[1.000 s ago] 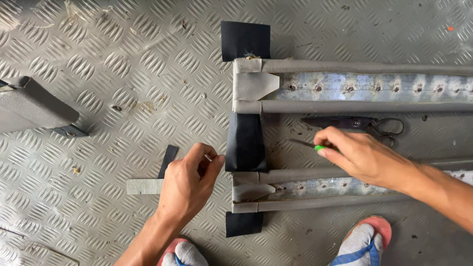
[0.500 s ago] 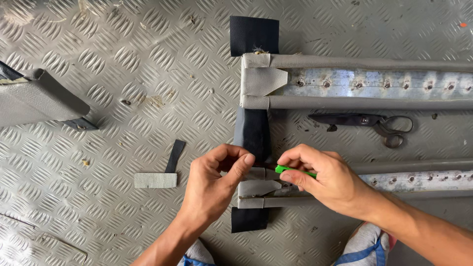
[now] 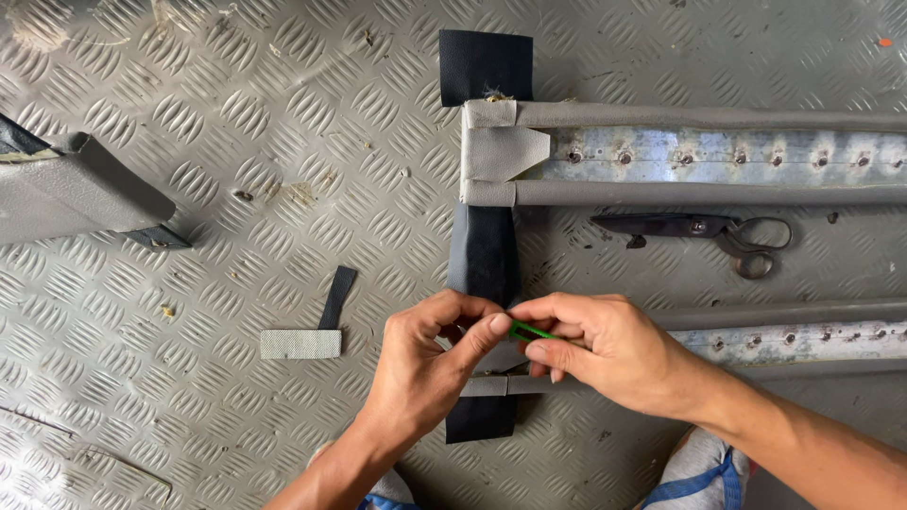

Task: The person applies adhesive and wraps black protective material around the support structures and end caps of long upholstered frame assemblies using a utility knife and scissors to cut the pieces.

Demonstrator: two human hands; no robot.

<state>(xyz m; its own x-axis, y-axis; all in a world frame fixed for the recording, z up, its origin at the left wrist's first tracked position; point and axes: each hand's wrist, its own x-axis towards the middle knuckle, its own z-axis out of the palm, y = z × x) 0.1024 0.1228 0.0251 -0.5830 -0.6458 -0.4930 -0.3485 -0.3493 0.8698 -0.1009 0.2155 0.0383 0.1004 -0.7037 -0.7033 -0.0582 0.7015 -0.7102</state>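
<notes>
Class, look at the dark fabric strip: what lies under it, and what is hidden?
The dark fabric strip lies on the tread-plate floor and passes under the upper padded rail. Both hands cover where it meets the lower rail.

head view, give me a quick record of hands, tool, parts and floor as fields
left hand: left hand pinches the near end of the grey fabric-covered metal rail
right hand: right hand grips a small green-handled tool at the same spot
strip: dark fabric strip runs across both rails
far rail: second grey fabric-wrapped riveted rail
scissors: black scissors lie between the rails
scraps: grey fabric patch beside a short dark strip
floor: metal tread plate
</notes>
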